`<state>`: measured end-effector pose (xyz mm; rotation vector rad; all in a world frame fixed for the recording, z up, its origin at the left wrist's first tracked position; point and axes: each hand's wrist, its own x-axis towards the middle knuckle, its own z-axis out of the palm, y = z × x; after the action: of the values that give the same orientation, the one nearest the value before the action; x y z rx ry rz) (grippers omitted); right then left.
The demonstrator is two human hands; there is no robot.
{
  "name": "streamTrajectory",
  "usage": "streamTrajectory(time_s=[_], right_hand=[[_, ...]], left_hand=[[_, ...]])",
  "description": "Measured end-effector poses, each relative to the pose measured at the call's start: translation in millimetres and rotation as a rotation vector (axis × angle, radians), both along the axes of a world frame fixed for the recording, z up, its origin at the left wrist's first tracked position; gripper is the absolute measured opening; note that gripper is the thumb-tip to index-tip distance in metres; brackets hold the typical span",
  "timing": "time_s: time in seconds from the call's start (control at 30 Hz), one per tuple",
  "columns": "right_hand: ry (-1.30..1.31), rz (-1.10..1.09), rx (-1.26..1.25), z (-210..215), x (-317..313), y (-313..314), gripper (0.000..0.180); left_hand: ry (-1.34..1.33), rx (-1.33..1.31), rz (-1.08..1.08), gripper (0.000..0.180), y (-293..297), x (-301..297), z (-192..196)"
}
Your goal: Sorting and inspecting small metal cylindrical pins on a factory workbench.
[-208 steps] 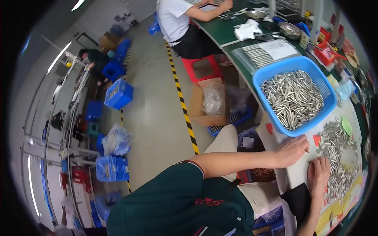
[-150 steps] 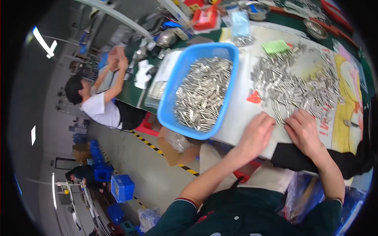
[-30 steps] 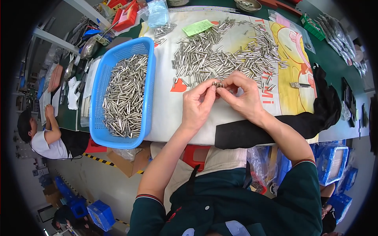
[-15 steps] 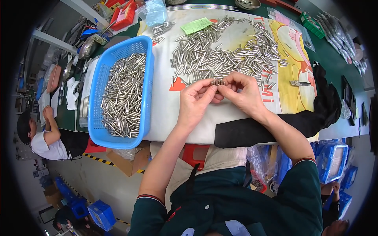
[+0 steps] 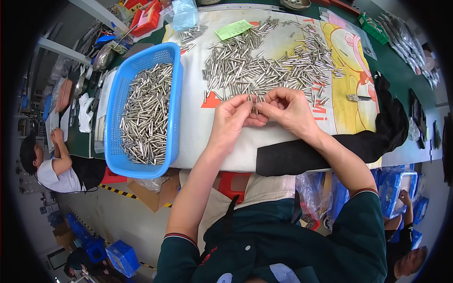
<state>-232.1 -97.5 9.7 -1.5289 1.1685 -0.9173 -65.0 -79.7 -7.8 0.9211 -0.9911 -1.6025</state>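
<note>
Both hands meet over the near side of the cloth, just short of a spread of metal pins (image 5: 236, 70). My left hand (image 5: 231, 118) is closed, with small metal pins (image 5: 255, 101) between its thumb and fingers. Against the same pins, my right hand (image 5: 289, 111) pinches with thumb and forefinger, its other fingers curled in. How many pins are held is partly hidden by the fingertips. Left of the hands stands a blue plastic basket (image 5: 175, 113) filled with more such pins (image 5: 146, 118). A green paper slip (image 5: 233, 29) lies at the far edge of the spread.
A black sleeve (image 5: 302, 158) lies along the table's near edge, beneath my right forearm. A printed cloth (image 5: 203, 141) covers the table. Red (image 5: 146, 18) and green bins (image 5: 373, 29) stand at the back. A person (image 5: 56, 162) sits at the far left; another (image 5: 408, 254) is lower right.
The pins between my fingertips have shifted from a tight side-by-side row to a looser, more spread position. My hands stay in nearly the same place. The person at lower right has come further into view.
</note>
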Motion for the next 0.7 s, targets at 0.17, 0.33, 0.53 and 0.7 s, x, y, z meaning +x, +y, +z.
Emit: streamTrajectory(time_s=[0.17,0.33,0.53,0.7], right_hand=[[-0.044,-0.013,-0.030,-7.0,-3.2,-5.0,0.019],[-0.001,0.035,0.015,-0.1,-2.1,-2.6,0.018],[-0.075,0.018,-0.051,-6.1,0.2,3.1,0.018],[-0.084,0.002,-0.116,-8.8,-1.8,3.4,0.013]], left_hand=[[0.057,0.089,-0.054,0.021,-2.7,2.4,4.6],[0.019,0.057,-0.073,0.021,0.6,5.8,2.4],[0.061,0.084,-0.125,0.022,5.5,8.1,2.1],[0.047,0.089,-0.150,0.022,2.3,3.0,-0.8]])
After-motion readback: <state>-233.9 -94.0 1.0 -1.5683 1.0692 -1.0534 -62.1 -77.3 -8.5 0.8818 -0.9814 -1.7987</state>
